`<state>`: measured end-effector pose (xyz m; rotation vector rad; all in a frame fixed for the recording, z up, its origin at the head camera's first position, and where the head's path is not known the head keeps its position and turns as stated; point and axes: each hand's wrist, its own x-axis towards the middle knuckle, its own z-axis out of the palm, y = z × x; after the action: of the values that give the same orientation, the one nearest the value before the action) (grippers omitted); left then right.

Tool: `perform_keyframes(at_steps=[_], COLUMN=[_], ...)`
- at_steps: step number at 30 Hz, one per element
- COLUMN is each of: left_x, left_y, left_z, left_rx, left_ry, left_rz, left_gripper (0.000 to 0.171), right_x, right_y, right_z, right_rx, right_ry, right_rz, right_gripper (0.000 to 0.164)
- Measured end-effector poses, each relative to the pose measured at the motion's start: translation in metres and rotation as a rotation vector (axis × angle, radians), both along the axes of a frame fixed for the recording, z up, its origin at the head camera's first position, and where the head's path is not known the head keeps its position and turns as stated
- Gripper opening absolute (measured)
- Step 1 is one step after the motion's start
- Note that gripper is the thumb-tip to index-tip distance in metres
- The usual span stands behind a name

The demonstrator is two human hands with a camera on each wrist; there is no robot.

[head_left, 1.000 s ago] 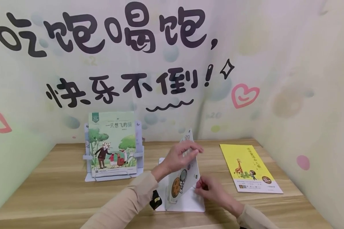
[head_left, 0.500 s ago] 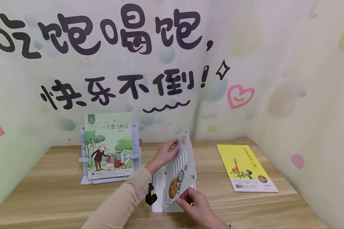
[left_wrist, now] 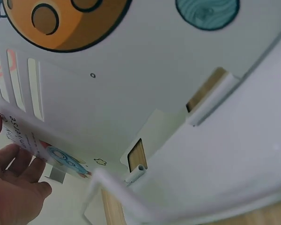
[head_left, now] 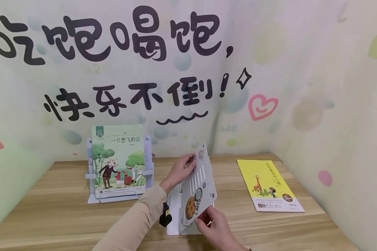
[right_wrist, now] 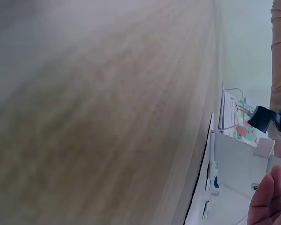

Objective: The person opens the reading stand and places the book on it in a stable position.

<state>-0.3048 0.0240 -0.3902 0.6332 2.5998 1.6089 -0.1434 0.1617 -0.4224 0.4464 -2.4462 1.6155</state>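
A white metal book stand [head_left: 208, 190] with cartoon planets and an astronaut stands side-on at the middle of the table, its panel raised from a flat base [head_left: 173, 225]. My left hand [head_left: 179, 171] holds the panel's upper left edge. The left wrist view shows that hand [left_wrist: 14, 187] at the panel's edge, near the slots, the hinge tabs and a bent wire. At the panel's lower right edge my right hand [head_left: 216, 225] pinches the stand, with some fingers hidden behind it. The right wrist view is mostly table; part of the stand [right_wrist: 229, 159] shows at its right.
To the left, a second book stand [head_left: 148, 153] bears a green picture book [head_left: 122, 151]. A yellow book [head_left: 267, 181] lies flat on the wooden table [head_left: 41, 216] at the right. A printed cloth wall [head_left: 201, 87] rises behind the table.
My right hand has moved left onto the panel's lower edge. My left hand has shifted left to the panel's far edge, and the panel's face shows more. The last half second shows little movement.
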Motion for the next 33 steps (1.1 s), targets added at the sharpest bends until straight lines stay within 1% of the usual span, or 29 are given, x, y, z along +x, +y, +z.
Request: perform_keyframes(at_steps=[4, 6, 8, 11, 13, 15, 19, 23, 26, 29, 31, 33], left_x=[0.001, 0.001, 0.003, 0.006, 0.008, 0.011, 0.018, 0.026, 0.033, 0.039, 0.043, 0.046], left_y=[-0.002, -0.003, -0.005, -0.007, -0.009, -0.012, -0.017, -0.022, -0.022, -0.021, -0.020, -0.019], left_z=[-0.003, -0.004, -0.004, -0.004, -0.005, -0.006, -0.009, -0.014, -0.016, -0.018, -0.018, -0.018], left_rx=[-0.002, -0.002, -0.002, 0.002, 0.013, 0.029, 0.076, 0.096, 0.091, 0.073, 0.075, 0.080], left_ry=[0.032, 0.037, 0.040, 0.030, 0.021, 0.023, 0.044, 0.078, 0.113, 0.170, 0.184, 0.180], left_rz=[0.019, 0.037, 0.062, 0.108, 0.144, 0.180, 0.237, 0.259, 0.277, 0.294, 0.298, 0.296], left_gripper=[0.047, 0.047, 0.046, 0.045, 0.044, 0.044, 0.042, 0.044, 0.046, 0.047, 0.047, 0.048], right_x=[0.001, 0.002, 0.001, -0.001, -0.003, -0.007, -0.023, -0.045, -0.061, -0.074, -0.083, -0.090], right_y=[0.008, 0.015, 0.022, 0.034, 0.043, 0.055, 0.080, 0.100, 0.111, 0.118, 0.122, 0.125], right_z=[0.001, 0.003, 0.004, 0.005, 0.005, 0.004, 0.007, 0.013, 0.017, 0.018, 0.019, 0.020], right_rx=[0.000, -0.011, -0.021, -0.034, -0.043, -0.042, -0.010, 0.025, 0.051, 0.062, 0.059, 0.063], right_ry=[-0.083, -0.140, -0.170, -0.159, -0.124, -0.083, -0.065, -0.131, -0.170, -0.176, -0.171, -0.163], right_rz=[-0.061, -0.092, -0.124, -0.183, -0.229, -0.272, -0.338, -0.378, -0.387, -0.379, -0.375, -0.375], right_gripper=[0.019, 0.019, 0.017, 0.011, 0.008, 0.008, 0.006, 0.009, 0.011, 0.012, 0.013, 0.013])
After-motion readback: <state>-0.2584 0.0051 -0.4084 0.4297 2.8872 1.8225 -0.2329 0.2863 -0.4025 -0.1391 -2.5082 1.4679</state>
